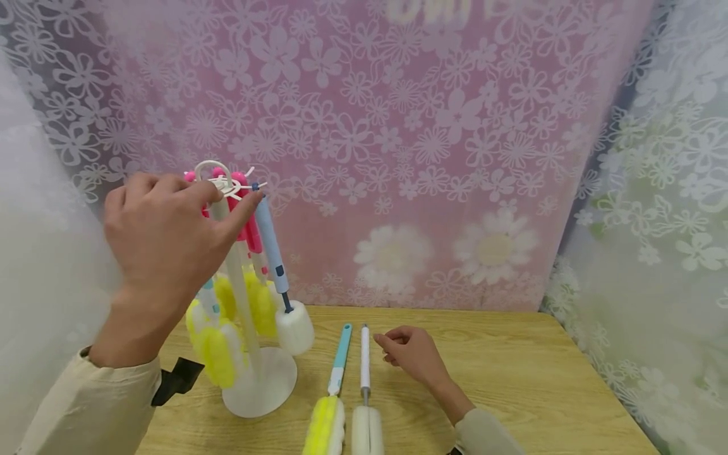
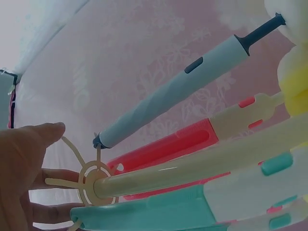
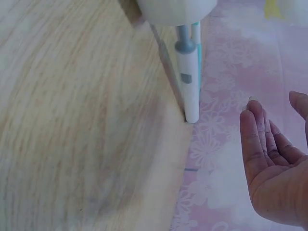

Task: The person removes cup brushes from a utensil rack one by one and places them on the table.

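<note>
My left hand (image 1: 165, 234) holds the top of a white rack (image 1: 241, 278) by its ring of hooks (image 2: 89, 180), thumb and fingers spread about the ring; some fingertips are hidden behind it. A blue-handled sponge bottle brush (image 1: 270, 243) hangs beside the thumb. Pink-handled brushes (image 2: 168, 147) and a teal-handled brush (image 2: 149, 207) also hang there. My right hand (image 1: 415, 354) is empty, its fingers loosely bent, just right of a white-handled sponge brush (image 1: 366, 366) on the table. To that brush's left lies a teal-and-white brush (image 1: 338, 366) with a yellow-and-white head.
The rack's round white base (image 1: 273, 392) stands on the left part of the wood-grain table (image 1: 512, 379). A pink flowered curtain (image 1: 398, 158) closes off the back, and pale flowered sheets (image 1: 671, 221) hang at the sides.
</note>
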{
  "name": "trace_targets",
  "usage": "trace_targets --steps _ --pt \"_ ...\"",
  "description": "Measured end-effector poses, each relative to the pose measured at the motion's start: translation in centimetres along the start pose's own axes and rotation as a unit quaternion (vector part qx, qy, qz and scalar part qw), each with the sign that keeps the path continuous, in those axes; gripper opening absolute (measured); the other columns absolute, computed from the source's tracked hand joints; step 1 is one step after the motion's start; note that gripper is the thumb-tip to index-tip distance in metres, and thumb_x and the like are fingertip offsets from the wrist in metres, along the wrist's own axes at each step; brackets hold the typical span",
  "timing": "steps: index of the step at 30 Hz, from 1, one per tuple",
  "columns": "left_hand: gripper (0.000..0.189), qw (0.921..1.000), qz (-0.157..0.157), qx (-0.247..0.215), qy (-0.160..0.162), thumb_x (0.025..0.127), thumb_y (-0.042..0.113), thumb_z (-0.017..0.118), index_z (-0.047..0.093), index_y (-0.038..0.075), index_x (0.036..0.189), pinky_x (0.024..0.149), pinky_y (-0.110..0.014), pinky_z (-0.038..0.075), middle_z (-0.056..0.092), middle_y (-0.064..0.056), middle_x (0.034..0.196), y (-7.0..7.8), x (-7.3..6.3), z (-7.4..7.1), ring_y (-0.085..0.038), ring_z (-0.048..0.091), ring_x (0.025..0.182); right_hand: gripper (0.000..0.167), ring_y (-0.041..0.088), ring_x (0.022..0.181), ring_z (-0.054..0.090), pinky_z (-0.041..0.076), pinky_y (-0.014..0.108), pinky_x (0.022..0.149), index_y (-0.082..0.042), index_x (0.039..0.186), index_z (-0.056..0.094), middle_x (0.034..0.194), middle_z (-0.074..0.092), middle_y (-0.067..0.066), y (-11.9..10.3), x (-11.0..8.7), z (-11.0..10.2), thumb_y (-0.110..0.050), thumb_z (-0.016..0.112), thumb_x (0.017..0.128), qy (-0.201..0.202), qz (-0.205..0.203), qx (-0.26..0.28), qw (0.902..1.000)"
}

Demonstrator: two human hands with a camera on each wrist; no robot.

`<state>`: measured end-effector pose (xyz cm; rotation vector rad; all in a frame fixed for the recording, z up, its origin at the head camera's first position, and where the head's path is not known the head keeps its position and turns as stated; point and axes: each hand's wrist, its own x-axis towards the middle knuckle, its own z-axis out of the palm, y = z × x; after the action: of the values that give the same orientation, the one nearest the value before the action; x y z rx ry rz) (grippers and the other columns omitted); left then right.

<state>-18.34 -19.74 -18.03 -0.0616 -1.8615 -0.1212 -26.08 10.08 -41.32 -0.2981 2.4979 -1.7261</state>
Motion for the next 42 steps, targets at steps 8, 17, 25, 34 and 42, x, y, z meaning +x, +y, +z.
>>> trace_targets --steps 8,17,25,34,42 --pt "0.046 0.9998 -0.012 0.012 0.008 0.086 0.046 0.056 0.067 0.005 0.069 0.07 -0.056 0.039 0.054 -0.016 0.059 -0.4 -0.4 0.0 -0.042 0.051 0.078 0.045 0.023 0.072 0.067 0.057 0.039 0.07 0.003 0.101 0.066 0.081 0.067 0.01 -1.6 0.0 1.1 -0.04 0.068 0.087 -0.02 -0.02 0.037 0.9989" --pt "0.037 0.9996 0.021 0.005 -0.02 0.089 0.032 0.048 0.071 0.003 0.081 0.07 -0.055 0.047 0.061 -0.016 0.062 -1.0 -0.8 -0.5 -0.037 0.062 0.088 0.041 0.021 0.077 0.067 0.057 0.033 0.07 -0.007 0.108 0.066 0.09 0.067 0.007 -4.8 0.0 2.4 -0.042 0.065 0.088 -0.047 -0.081 0.029 0.9952" --pt "0.038 0.9968 0.042 -0.045 -0.052 0.093 0.027 0.043 0.068 -0.002 0.096 0.096 -0.051 0.044 0.069 -0.02 0.091 -1.5 -1.3 -0.1 -0.041 0.059 0.105 0.033 0.017 0.086 0.065 0.055 0.033 0.075 -0.012 0.117 0.064 0.103 0.065 0.003 -9.9 0.1 4.2 -0.034 0.062 0.093 -0.069 -0.177 0.034 0.9812" --pt "0.04 0.9946 0.044 -0.06 -0.072 0.094 0.027 0.044 0.071 0.001 0.107 0.103 -0.047 0.038 0.069 -0.02 0.101 -1.6 -1.3 0.0 -0.041 0.057 0.111 0.036 0.012 0.092 0.062 0.052 0.029 0.082 -0.016 0.122 0.063 0.106 0.065 -0.006 -16.5 0.6 9.1 -0.034 0.065 0.091 -0.054 -0.26 0.059 0.9623" --pt "0.038 0.9938 0.048 -0.076 -0.065 0.094 0.025 0.045 0.071 0.0 0.108 0.103 -0.047 0.038 0.068 -0.019 0.106 -1.3 -1.1 0.0 -0.038 0.056 0.115 0.031 0.011 0.08 0.063 0.055 0.025 0.074 -0.011 0.112 0.064 0.093 0.065 -0.004 -18.9 1.1 10.2 -0.028 0.07 0.087 -0.02 -0.289 0.07 0.9547"
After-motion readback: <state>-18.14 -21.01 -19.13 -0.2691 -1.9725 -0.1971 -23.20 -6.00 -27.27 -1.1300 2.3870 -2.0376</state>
